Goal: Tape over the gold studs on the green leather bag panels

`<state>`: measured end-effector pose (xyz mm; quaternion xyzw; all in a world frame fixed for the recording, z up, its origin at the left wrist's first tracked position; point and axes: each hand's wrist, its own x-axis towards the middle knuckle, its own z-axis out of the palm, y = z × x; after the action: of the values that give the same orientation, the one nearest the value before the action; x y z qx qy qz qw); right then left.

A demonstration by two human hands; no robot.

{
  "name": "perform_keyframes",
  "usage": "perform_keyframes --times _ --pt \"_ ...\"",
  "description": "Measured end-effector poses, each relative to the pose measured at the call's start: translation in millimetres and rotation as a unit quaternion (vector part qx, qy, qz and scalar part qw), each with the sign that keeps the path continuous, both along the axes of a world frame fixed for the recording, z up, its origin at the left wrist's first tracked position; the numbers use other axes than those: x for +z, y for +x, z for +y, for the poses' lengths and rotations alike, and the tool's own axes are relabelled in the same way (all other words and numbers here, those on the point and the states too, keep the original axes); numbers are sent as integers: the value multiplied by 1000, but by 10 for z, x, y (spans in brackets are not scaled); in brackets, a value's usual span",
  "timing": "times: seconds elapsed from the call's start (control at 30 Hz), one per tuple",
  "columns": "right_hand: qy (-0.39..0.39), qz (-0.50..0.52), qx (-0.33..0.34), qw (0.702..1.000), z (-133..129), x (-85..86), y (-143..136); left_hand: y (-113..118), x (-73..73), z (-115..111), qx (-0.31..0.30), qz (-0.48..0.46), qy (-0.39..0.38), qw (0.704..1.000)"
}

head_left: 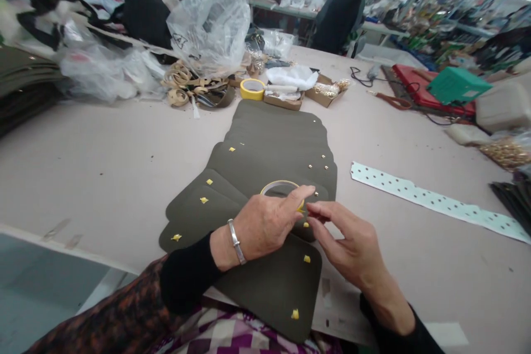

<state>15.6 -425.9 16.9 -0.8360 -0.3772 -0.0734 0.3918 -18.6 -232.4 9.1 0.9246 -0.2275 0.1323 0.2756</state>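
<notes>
Several dark olive fabric panels [265,282] lie overlapped on the table before me. Small yellow tape pieces [307,259] stick to them, and tiny gold studs [323,156] dot the right edge of the farther panels. My left hand [265,221], with a silver bangle at the wrist, is closed on a roll of yellow tape [271,186] above the panels. The hand hides much of the roll. My right hand [348,235] pinches at the roll's right side, thumb and forefinger near the tape's loose end; what sits between those fingertips is too small to tell.
A second yellow tape roll [252,89] stands behind the panels, beside small boxes of hardware [327,90]. To the right lies a pale strip with holes [415,192]. Plastic bags [211,22] and tan straps [182,83] are heaped back left. A person [340,16] sits farther off.
</notes>
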Motion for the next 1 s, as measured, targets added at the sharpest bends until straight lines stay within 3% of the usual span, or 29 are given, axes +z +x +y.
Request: perform_keyframes --times 0.13,0.6,0.83,1.0 --pt "-4 -58 36 998 49 14 -34 -18 -12 -32 -6 -5 28 1000" --pt "-10 -70 27 997 22 -43 -23 -61 -50 -82 -27 12 18 999" --pt "-22 -138 -29 990 65 -87 -46 -94 43 -81 -28 67 -13 997" --pt "-12 -105 -67 992 97 -67 -76 -48 16 -98 0 51 10 999"
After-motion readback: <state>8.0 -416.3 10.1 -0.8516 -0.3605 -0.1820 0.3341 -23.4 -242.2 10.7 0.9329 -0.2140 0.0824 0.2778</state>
